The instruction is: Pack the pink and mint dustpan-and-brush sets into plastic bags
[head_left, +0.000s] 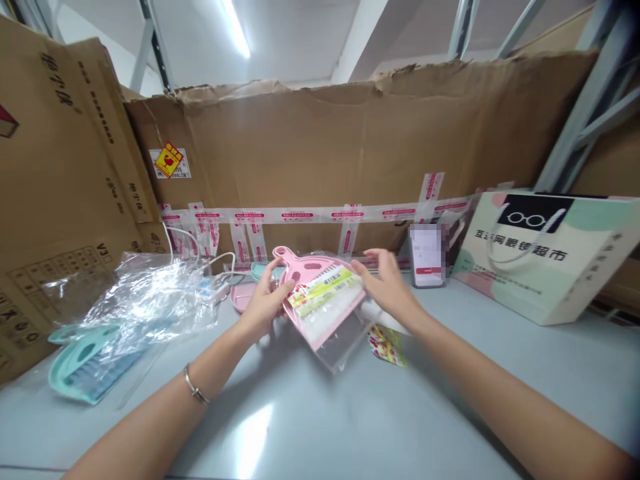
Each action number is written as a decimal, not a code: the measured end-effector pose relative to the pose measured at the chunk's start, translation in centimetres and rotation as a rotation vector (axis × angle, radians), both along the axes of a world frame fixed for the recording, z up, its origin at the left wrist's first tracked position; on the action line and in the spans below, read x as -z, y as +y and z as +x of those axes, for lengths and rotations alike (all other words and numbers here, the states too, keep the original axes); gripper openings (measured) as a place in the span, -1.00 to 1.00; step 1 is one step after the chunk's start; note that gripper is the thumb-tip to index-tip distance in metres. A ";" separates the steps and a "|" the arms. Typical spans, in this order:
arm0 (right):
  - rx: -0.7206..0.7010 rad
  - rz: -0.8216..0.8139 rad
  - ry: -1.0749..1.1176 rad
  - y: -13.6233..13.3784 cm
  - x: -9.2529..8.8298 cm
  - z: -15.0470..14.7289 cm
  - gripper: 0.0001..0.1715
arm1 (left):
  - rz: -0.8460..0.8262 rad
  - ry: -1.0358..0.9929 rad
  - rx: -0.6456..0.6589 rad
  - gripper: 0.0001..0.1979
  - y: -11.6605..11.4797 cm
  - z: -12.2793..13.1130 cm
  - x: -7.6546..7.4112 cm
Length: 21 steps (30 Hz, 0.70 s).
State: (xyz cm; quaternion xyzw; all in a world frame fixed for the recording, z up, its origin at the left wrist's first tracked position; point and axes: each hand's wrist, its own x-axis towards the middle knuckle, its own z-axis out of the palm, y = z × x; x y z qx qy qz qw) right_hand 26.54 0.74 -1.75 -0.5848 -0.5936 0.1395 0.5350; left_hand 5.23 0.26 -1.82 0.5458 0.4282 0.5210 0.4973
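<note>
My left hand [267, 297] grips a pink dustpan [306, 265] by its left side, near the handle with the hanging hole. The dustpan is tilted above the table, partly inside a clear plastic bag [334, 358] whose loose end hangs below it. A yellow-green printed label [325, 293] lies across its front. At the right edge my right hand [387, 283] touches the label's end with the thumb, its other fingers raised apart and slightly blurred. Beneath it lies a small printed card [387, 345]. Behind my left hand, another pink piece [241, 297] is partly hidden.
To the left, a teal dustpan with a brush [83, 363] lies beside crumpled clear plastic [150, 293] and white cables. A phone [428, 257] stands upright at the back, near a paper gift bag [540, 260]. Large cardboard boxes [300, 147] wall off the table's rear and left.
</note>
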 end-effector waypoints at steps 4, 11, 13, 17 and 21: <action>-0.087 0.152 -0.042 -1.7 0.9 -0.3 -0.75 | 0.001 -0.104 -0.117 -0.29 0.7 0.1 0.5; -0.368 -0.318 0.647 -2.1 2.0 -1.7 -0.67 | 0.122 -0.139 -0.164 -0.62 0.6 0.5 1.4; -0.394 -0.327 0.803 -2.2 1.9 -1.7 -0.71 | 0.152 -0.095 -0.073 -0.60 0.5 0.4 1.3; -0.342 -0.325 0.944 -2.1 2.2 -1.5 -0.83 | 0.120 0.056 0.093 -0.59 0.8 -0.1 0.5; -0.215 -0.333 0.816 -1.0 3.1 -0.5 -0.90 | 0.171 0.070 -0.130 -0.61 2.9 -2.0 0.0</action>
